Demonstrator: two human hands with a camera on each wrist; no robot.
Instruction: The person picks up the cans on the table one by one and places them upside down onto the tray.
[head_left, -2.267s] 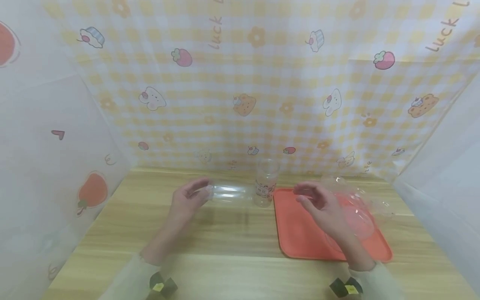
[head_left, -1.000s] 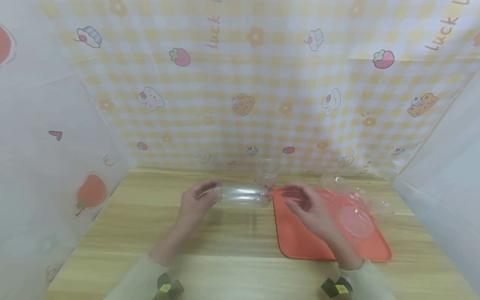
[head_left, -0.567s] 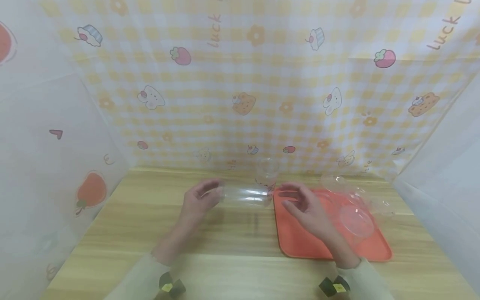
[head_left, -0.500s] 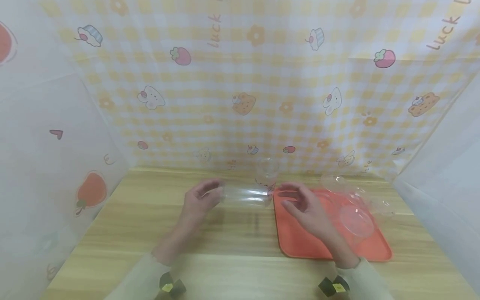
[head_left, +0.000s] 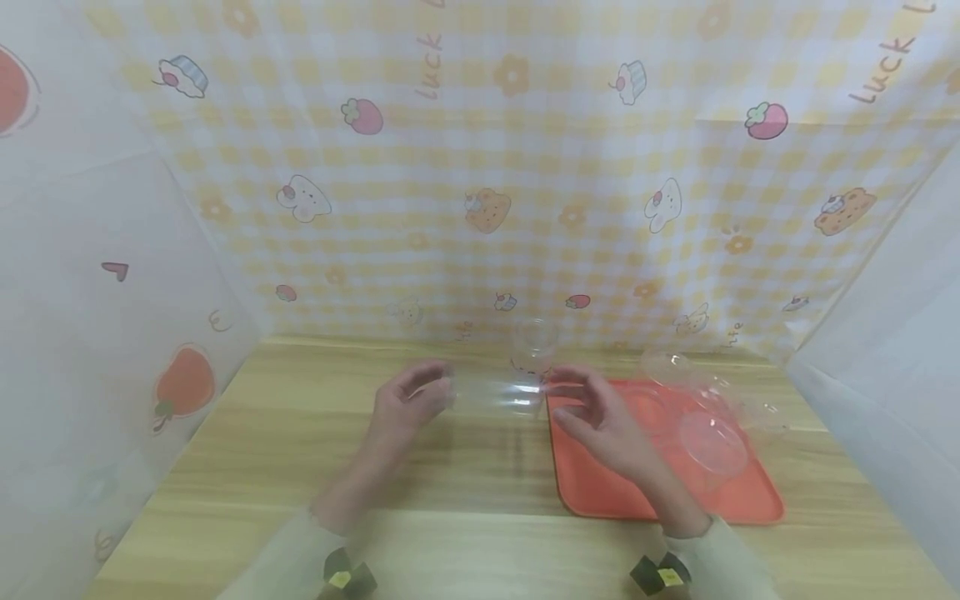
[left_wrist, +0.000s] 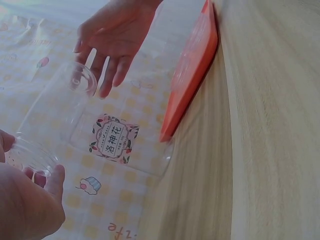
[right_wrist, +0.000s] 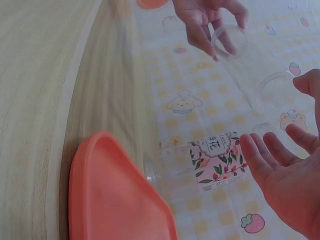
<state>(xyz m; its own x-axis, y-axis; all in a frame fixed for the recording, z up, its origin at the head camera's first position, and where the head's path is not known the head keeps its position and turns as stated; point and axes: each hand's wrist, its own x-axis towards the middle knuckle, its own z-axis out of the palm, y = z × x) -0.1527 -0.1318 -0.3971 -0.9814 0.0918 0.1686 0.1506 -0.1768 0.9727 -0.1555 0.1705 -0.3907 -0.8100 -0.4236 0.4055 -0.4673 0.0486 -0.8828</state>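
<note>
A clear plastic jar (head_left: 498,392) lies sideways in the air above the table. My left hand (head_left: 408,400) grips it at its threaded mouth end, thumb and fingers around the rim in the left wrist view. Beyond the jar's other end is my right hand (head_left: 600,421), its fingers spread and slightly bent. A small gap seems to separate that hand from the jar's base (left_wrist: 82,82). Just behind stands a second clear jar (head_left: 535,337), upright, with a pink floral label (left_wrist: 112,139) bearing Chinese characters.
An orange tray (head_left: 592,492) lies on the wooden table (head_left: 420,475) under and beside my right hand. Several clear plastic pieces, round and lid-like (head_left: 712,442), lie on the tray and by its right edge. A checked cloth (head_left: 420,167) hangs behind.
My left hand has carried the jar to the right, now in front of the standing jar. My right hand has moved left towards the jar's base, staying spread.
</note>
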